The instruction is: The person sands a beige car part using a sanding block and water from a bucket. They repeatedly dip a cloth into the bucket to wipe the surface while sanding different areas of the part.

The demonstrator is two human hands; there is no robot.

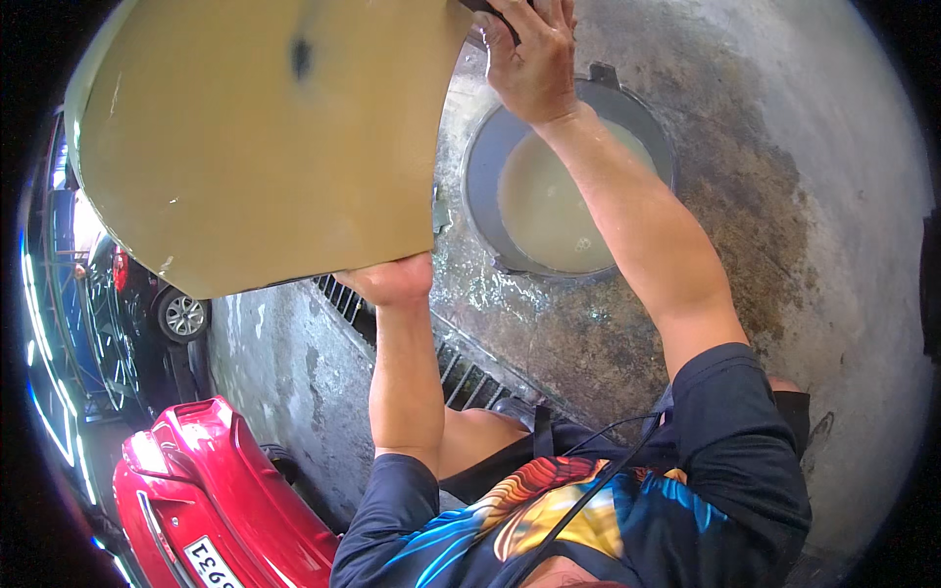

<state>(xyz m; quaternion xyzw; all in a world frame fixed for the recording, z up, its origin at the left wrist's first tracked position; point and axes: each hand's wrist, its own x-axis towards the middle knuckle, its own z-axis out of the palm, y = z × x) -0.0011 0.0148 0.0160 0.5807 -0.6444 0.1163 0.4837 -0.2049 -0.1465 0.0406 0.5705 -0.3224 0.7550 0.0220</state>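
Panel (265, 167), tan, one; far left of the scene, broad face turned up toward the viewer. Right edge runs from near to far, leaning slightly right at the far end; left edge bowed; near edge slants, its left corner nearest. Far end out of view, so the long axis cannot be told for certain. Dark smudge (300, 59) on the far part of the face.

Left hand (392, 280): grasping the panel's near edge beside the right corner, fingers hidden beneath, forearm pointing straight away from the body.

Right hand (534, 59): at the panel's far right edge, thumb and fingers closed about a dark piece (487, 7); arm stretched far and left, passing over the bucket (480, 181), grey, holding cloudy water.

Near left: red car (225, 470).
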